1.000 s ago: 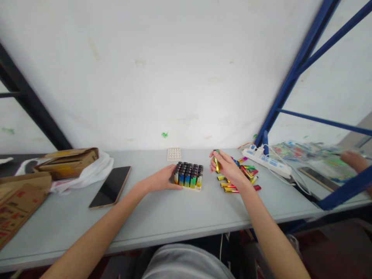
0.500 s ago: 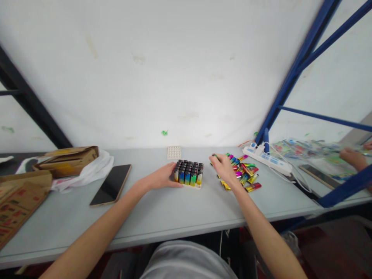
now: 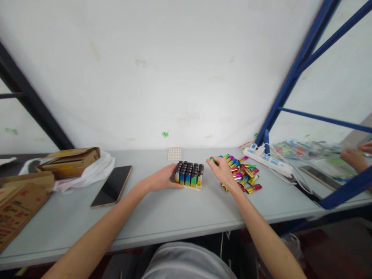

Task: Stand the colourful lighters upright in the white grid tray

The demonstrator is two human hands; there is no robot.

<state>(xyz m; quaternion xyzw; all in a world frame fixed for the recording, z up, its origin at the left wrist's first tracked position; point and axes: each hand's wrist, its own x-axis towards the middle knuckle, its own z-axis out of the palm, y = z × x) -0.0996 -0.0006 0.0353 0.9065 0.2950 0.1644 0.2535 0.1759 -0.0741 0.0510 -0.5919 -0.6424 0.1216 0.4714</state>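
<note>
Several upright lighters with dark tops stand packed in rows in a white tray at the middle of the table. My left hand holds the left side of this tray, thumb at the near corner and fingers behind. In my right hand, thumb and fingers are closed on a green lighter, mostly hidden by the hand. That hand is just right of the tray, over the left part of a pile of loose shiny coloured lighters.
A second white tray with round holes lies by the wall. To the left are a phone, cardboard boxes and a white bag. A power strip with cables lies right, near a blue frame post. Another person's hand is beyond it.
My right hand has moved slightly left, away from the pile and toward the tray, with the green lighter in its fingers. The left hand has stayed on the tray.
</note>
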